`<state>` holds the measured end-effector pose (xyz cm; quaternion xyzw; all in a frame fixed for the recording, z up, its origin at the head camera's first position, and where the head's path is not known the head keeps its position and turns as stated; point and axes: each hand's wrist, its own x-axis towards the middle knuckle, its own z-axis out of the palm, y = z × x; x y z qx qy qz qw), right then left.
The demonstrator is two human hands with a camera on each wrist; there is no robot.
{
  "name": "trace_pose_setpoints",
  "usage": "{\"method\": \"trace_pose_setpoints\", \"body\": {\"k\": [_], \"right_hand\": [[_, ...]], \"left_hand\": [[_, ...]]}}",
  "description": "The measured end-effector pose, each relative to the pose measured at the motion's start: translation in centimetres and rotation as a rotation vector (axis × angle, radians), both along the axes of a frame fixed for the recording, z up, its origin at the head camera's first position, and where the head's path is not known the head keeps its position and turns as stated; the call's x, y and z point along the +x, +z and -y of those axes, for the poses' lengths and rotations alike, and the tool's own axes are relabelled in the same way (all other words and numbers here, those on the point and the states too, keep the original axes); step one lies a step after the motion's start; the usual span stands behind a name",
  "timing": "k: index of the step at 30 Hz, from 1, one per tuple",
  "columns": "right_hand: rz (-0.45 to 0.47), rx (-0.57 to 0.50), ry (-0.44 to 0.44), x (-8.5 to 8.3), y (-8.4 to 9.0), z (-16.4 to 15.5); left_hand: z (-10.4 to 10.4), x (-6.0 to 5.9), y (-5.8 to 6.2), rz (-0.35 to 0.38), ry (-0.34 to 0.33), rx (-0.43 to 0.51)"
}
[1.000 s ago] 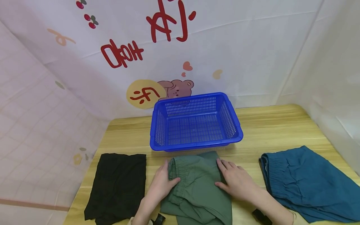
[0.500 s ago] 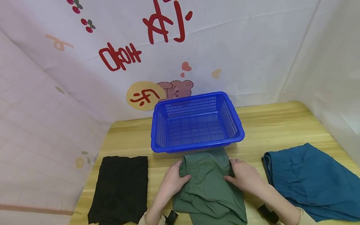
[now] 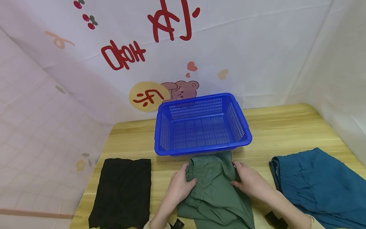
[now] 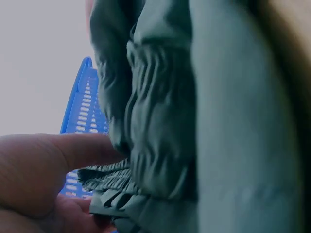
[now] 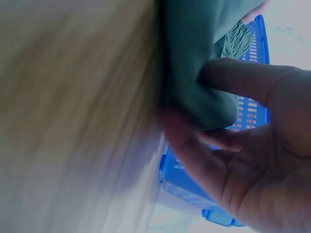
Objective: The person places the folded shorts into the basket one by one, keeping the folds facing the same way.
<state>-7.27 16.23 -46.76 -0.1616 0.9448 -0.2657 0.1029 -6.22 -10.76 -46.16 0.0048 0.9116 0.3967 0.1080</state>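
Observation:
Green elastic-waist pants (image 3: 217, 187), folded, lie at the front middle of the table. My left hand (image 3: 180, 186) grips their gathered waistband side; in the left wrist view the thumb (image 4: 87, 151) presses on the waistband with fingers beneath the cloth. On the opposite edge my right hand (image 3: 250, 179) pinches the fabric; in the right wrist view the thumb (image 5: 248, 80) lies on top and the fingers curl under a fold of the green pants (image 5: 194, 63). Parts of the fingers are hidden by cloth.
A blue mesh basket (image 3: 203, 148) stands just behind the green pants, with nothing in it. A folded black garment (image 3: 121, 192) lies on the left. Blue elastic-waist pants (image 3: 323, 184) lie on the right of the wooden table (image 3: 280, 127). A printed white cloth (image 3: 251, 47) hangs behind.
Both hands have shifted right in the head view together with the green pants. My right hand's fingers, earlier laid on the cloth, now curl at its edge. The camera view has shifted slightly.

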Motion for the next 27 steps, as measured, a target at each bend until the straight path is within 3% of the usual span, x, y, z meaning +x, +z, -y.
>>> {"method": "trace_pose_setpoints", "body": {"k": [6, 11, 16, 23, 27], "right_hand": [[0.125, -0.217, 0.031, -0.6, 0.4, -0.4], [0.136, -0.366, 0.108, -1.1, 0.3, 0.0], [0.115, -0.339, 0.117, -1.1, 0.2, -0.5], [0.064, -0.190, 0.114, -0.3, 0.6, -1.2], [0.088, -0.209, 0.128, 0.0, 1.2, -1.0]], "left_hand": [[0.1, 0.2, -0.2, -0.054, 0.006, 0.015], [1.2, 0.1, 0.0, -0.026, 0.020, 0.055], [1.2, -0.1, 0.1, 0.032, -0.016, 0.109], [0.3, -0.3, 0.1, 0.055, -0.056, 0.106], [0.3, -0.1, 0.4, 0.081, -0.061, 0.090]]}}
